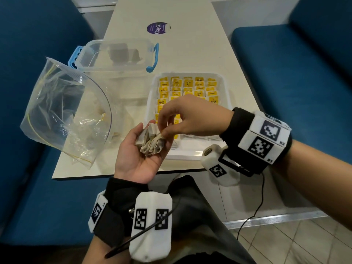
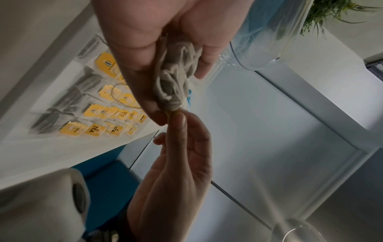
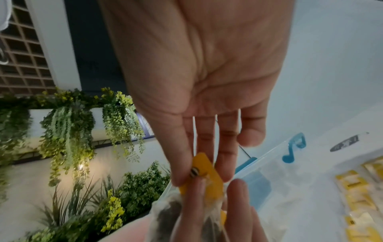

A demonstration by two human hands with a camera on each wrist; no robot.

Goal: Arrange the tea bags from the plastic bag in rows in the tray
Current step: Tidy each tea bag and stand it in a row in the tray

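Several rows of yellow-tagged tea bags (image 1: 187,86) fill the white rectangular plastic tray (image 1: 150,96) on the worktop (image 1: 186,44). Beside it, the crumpled clear plastic bag (image 1: 62,111) holds few. Left hand (image 1: 137,159) cups a bunch of tea bags (image 1: 150,141); right hand (image 1: 192,119) pinches one's yellow tag (image 3: 207,173).

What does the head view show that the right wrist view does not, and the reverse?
Only the head view shows the clear plastic zip bag on the white table and the purple round sticker. Only the right wrist view shows the hanging green plants and the yellow paper tag pinched by the right hand. Both show the clear plastic box with blue handles and the white tray.
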